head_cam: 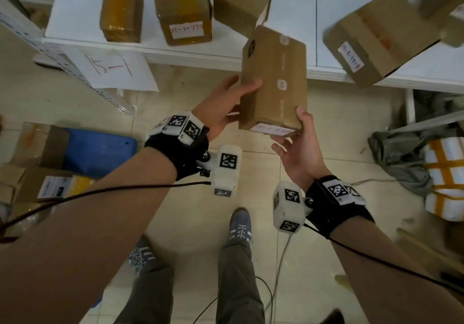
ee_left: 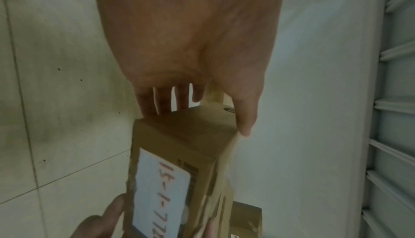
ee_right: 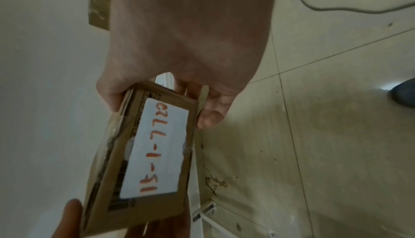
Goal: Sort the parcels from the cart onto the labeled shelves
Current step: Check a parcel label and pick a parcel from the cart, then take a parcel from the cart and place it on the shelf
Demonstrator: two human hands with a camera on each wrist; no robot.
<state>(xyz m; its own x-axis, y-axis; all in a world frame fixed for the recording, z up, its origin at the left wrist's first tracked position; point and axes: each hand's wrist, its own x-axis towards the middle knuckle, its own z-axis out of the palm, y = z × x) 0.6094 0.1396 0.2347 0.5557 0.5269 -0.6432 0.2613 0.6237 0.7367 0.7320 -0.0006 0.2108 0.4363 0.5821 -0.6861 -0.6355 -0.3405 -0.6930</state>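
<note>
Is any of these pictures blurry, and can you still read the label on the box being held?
Head view: boxes at upper right smear with motion. Left wrist view: soft, dim, label partly readable. Right wrist view: label sharpest, red handwriting legible, hand dark.

blue mat [head_cam: 100,152] | grey bag [head_cam: 399,158] | tiled floor [head_cam: 198,93]

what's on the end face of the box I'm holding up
A white label with red handwriting, seemingly "15-1-77" plus unclear digits, covers most of the box end. Printed marks beneath are mostly hidden. Left hand and right hand grip it.
</note>
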